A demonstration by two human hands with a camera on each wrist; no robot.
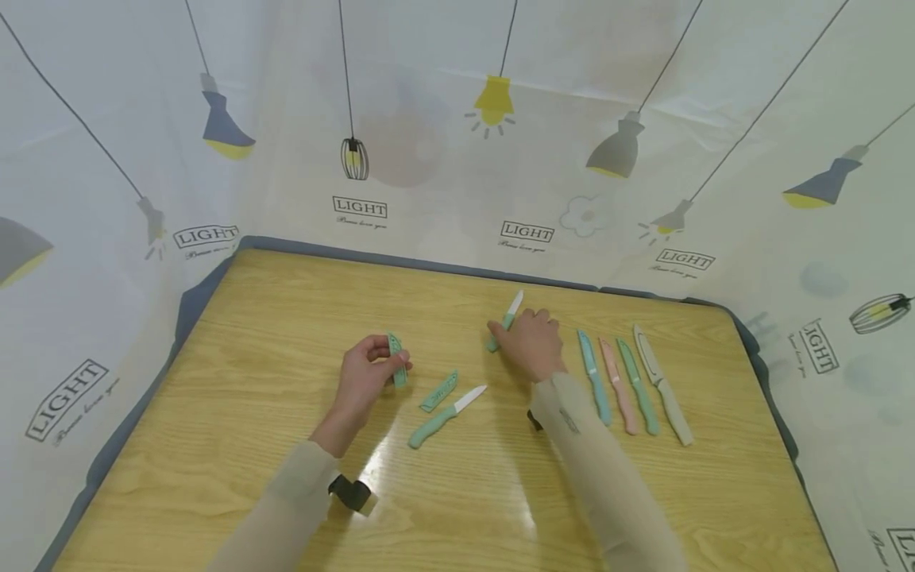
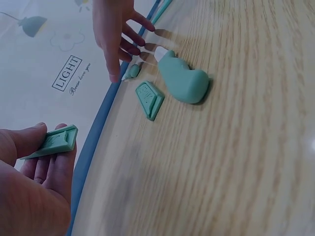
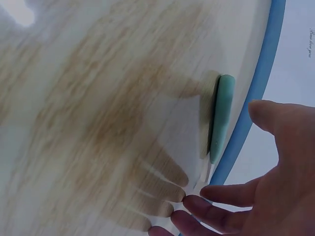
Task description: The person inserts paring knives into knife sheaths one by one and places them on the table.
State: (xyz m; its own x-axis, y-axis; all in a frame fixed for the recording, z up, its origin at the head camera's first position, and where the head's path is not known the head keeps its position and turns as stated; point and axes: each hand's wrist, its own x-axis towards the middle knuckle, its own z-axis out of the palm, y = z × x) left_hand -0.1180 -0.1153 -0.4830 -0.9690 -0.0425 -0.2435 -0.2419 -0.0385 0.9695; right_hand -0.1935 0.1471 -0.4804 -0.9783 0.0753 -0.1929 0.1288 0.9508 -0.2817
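My left hand pinches a green blade sheath between thumb and fingers, raised over the table's left-middle part. Beside it on the wood lie a second green sheath and a small knife with a green handle and a white blade pointing away to the right. Farther back, my right hand reaches over the table with its fingers spread. Just left of that hand lies another green-handled knife, its white blade pointing toward the back edge. In the right wrist view the thumb and fingers stand apart from its handle.
Right of my right arm lie several knives in a row: a blue one, a pink one, a green one and a longer cream one. A lamp-printed curtain borders the wooden table.
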